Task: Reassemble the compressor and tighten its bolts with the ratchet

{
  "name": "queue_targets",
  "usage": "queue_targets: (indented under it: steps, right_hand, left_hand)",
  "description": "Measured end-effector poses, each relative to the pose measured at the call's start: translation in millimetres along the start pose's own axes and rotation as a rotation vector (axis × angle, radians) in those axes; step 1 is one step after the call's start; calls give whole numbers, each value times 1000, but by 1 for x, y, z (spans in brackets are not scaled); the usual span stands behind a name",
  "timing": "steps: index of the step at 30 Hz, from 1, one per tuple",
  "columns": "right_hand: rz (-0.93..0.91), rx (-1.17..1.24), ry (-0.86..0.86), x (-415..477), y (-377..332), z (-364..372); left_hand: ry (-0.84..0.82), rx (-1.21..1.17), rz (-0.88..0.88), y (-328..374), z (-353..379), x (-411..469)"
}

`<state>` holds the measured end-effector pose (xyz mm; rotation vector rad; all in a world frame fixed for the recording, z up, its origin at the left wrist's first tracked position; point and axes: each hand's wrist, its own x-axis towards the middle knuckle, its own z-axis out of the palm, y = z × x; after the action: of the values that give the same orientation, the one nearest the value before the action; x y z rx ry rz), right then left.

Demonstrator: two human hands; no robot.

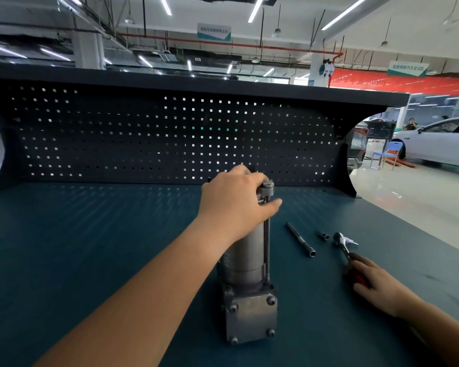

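Steadying compressor (249,308) top in curled left hand (236,200), clasping ratchet (342,243) handle in right hand (376,284); likely next, fitting socket (323,235) lying just ahead-left of that grip.

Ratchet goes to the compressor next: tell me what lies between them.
A long extension bar and a small socket lie on the table between the ratchet in the right hand and the compressor.
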<state>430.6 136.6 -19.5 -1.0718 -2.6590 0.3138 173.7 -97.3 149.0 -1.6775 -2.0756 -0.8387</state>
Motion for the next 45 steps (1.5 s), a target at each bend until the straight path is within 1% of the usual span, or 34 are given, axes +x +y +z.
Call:
queue_targets:
  steps: [2,5,11,13,14,16,17,18,19,20,21,22,23,24,25,26,28,30,33,37,40,42,45]
  right_hand:
    - [66,-31,34,6,4,-1]
    - [136,3,73,18,10,-7]
    - [212,101,82,52,24,-17]
    - [249,109,55,62,31,-16]
    - [273,80,11,66,31,-17]
    - [323,-67,-92,72,18,-23]
    - [323,-129,-84,72,2,-26]
    - [277,-124,-19,71,-20,-28]
    - [197,-12,97,66,-46,-26]
    - [94,188,216,57,-75,-23]
    - [-16,419,266,44,-107,-18]
    - [-121,624,213,28,-139,-12]
    - [-211,749,99,10,-167,-7]
    - [-270,774,1,-4,-190,1]
    - [-310,752,-42,-14,-207,10]
    - [-334,725,-36,-19,-220,18]
    - [-290,710,-6,-20,-239,25]
    - [-293,675,21,-16,-251,24]
    - [-355,491,22,-5,-260,24]
    - [-439,226,-93,16,-268,24]
    - [-458,63,-187,34,-271,20]
    - [-464,-8,-230,43,-268,16]
    - [-478,-96,-250,57,-261,14]
  left_hand:
    - [6,-17,2,-1,1,0]
    - [15,-25,12,-1,2,0]
    - [11,-22,29,-2,2,2]
    - [9,-33,32,-3,1,2]
    - [9,-42,31,-3,1,2]
    - [4,-53,30,-4,0,2]
    - [-1,-54,31,-3,0,2]
    - [-7,-53,32,-3,-1,2]
    - [-13,-52,31,-3,-1,1]
    - [-14,-54,28,-4,-2,1]
    - [-11,-60,25,-5,-3,0]
    - [-2,-72,21,-6,-4,-2]
    - [14,-91,19,-9,-5,-4]
    - [34,-121,16,-12,-6,-7]
    - [61,-162,13,-16,-7,-11]
    - [92,-210,7,-22,-8,-14]
    - [150,-311,-28,-38,-10,-19]
    - [197,-396,-98,-61,-11,-25]
    - [295,-520,-220,-102,-4,-44]
    - [476,-755,-424,-143,27,-79]
    - [592,-887,-548,-155,51,-94]
    - [614,-942,-591,-158,63,-99]
    - [569,-950,-625,-161,80,-103]
